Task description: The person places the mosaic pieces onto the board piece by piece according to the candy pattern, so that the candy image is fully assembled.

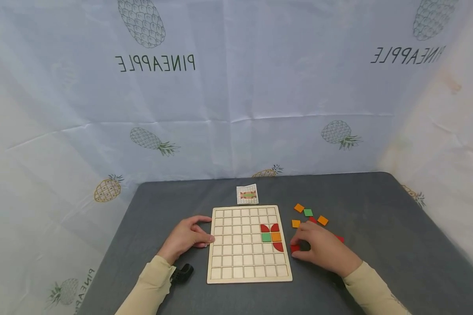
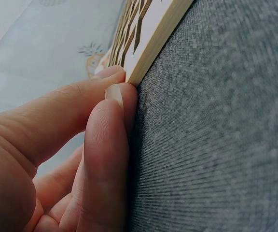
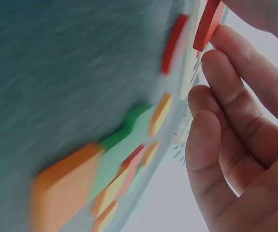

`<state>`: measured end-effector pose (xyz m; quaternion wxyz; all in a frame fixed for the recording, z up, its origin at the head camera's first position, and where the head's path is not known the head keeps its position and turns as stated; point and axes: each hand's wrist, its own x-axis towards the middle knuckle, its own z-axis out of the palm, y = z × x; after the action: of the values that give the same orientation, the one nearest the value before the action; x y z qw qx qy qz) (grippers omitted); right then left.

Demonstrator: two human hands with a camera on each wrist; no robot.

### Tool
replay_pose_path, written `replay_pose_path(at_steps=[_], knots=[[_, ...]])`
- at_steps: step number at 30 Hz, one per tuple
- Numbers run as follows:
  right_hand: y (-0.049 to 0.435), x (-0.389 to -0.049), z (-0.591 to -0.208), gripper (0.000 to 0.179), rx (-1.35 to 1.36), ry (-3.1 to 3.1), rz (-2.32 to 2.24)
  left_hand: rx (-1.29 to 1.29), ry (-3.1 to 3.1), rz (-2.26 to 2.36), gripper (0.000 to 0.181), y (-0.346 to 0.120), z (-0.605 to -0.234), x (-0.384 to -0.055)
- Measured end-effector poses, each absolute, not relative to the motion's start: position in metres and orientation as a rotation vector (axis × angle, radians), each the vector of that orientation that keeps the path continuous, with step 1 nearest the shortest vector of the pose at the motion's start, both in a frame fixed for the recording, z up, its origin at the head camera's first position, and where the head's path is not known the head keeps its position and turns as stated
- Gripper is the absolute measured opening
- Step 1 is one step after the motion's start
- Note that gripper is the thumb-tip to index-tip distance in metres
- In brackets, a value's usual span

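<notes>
A pale wooden grid board [image 1: 236,258] lies on the dark table. On its right side sit rounded red tiles [image 1: 277,246], a green square tile [image 1: 266,237] and an orange square tile [image 1: 276,236]. My left hand [image 1: 185,238] holds the board's left edge; in the left wrist view the thumb [image 2: 112,72] rests at the rim with a fingertip beside it. Just right of the board, my right hand [image 1: 325,249] pinches a red tile [image 3: 209,24] between thumb and finger. Its full outline is hidden.
Loose orange [image 1: 322,220], green [image 1: 308,212] and red tiles [image 1: 340,238] lie around the right hand, some partly covered by it. A small printed pattern card [image 1: 247,194] lies behind the board. A pineapple-print curtain [image 1: 228,87] hangs behind the table [image 1: 173,197].
</notes>
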<state>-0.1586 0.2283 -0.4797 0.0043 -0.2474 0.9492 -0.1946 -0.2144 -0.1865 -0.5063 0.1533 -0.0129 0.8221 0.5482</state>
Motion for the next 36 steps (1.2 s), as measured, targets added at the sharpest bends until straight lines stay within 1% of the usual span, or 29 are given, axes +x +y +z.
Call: replay_pose_path(at_steps=[9,14,19,36], knots=[[0.187,-0.170,-0.473,0.018,-0.832,2.965,-0.677,-0.045,2.344,1.574,0.073,-0.185,-0.505,-0.216],[0.171,-0.171,-0.476,0.016,-0.861,2.963,-0.656,-0.020,2.334,1.584,0.074,-0.184,-0.507,-0.214],[0.164,-0.170,-0.483,0.017,-0.854,2.943,-0.683,0.024,2.317,1.602,0.074,-0.185,-0.508,-0.211],[0.158,-0.174,-0.484,0.011,-0.825,2.935,-0.679,0.004,2.333,1.591,0.073,-0.188,-0.507,-0.216]])
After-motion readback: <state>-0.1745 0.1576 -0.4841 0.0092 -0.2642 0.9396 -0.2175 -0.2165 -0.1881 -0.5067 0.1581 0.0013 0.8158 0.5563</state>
